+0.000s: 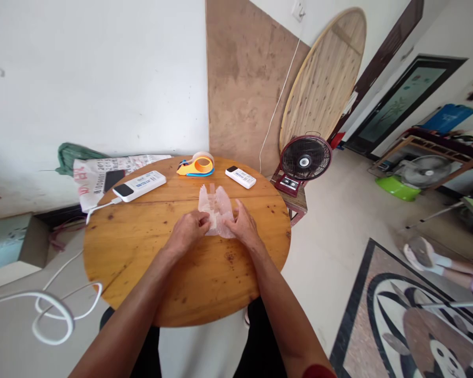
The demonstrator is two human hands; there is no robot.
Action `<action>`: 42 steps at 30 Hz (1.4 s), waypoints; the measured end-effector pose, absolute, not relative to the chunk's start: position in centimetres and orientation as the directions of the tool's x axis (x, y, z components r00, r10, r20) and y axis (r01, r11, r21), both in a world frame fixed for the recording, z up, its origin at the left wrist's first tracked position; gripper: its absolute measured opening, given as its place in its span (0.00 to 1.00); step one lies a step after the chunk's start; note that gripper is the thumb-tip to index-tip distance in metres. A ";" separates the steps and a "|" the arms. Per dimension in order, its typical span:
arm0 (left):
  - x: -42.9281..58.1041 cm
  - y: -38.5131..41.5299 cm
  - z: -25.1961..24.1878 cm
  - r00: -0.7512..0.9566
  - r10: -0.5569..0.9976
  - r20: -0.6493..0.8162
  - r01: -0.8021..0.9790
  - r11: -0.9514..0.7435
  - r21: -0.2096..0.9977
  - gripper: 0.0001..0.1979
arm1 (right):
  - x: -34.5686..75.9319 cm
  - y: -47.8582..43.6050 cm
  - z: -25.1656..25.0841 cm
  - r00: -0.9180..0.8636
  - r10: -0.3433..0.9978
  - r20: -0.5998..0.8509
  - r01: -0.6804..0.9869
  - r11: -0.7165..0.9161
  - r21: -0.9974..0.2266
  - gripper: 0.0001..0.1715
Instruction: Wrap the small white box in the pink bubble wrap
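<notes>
A crumpled piece of bubble wrap (220,210) lies on the round wooden table (137,257) between my hands. A short strip of clear tape (212,189) sticks up at its far edge. My left hand (188,229) has its fingers curled against the wrap's left side, pinching its near-left edge. On the other side, my right hand (242,226) touches the wrap with its thumb, while the forefinger stands apart and points up. Whether anything is inside the folds cannot be made out.
At the table's far side are an orange tape dispenser (197,165), a white device (240,177) and a larger white device (140,185) with a white cable (98,206). A dark red fan (304,161) stands right. Another person's foot (418,253) shows at far right.
</notes>
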State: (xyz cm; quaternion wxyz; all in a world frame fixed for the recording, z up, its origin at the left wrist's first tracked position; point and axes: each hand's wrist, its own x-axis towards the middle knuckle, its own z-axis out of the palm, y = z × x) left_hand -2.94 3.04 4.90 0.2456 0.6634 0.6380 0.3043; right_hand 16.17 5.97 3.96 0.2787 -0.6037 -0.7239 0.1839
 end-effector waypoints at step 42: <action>-2.8 3.5 2.5 -0.063 0.933 0.354 0.427 -0.296 0.854 0.13 | 12.0 3.9 8.9 -0.194 0.932 -0.306 0.086 -0.294 -0.952 0.07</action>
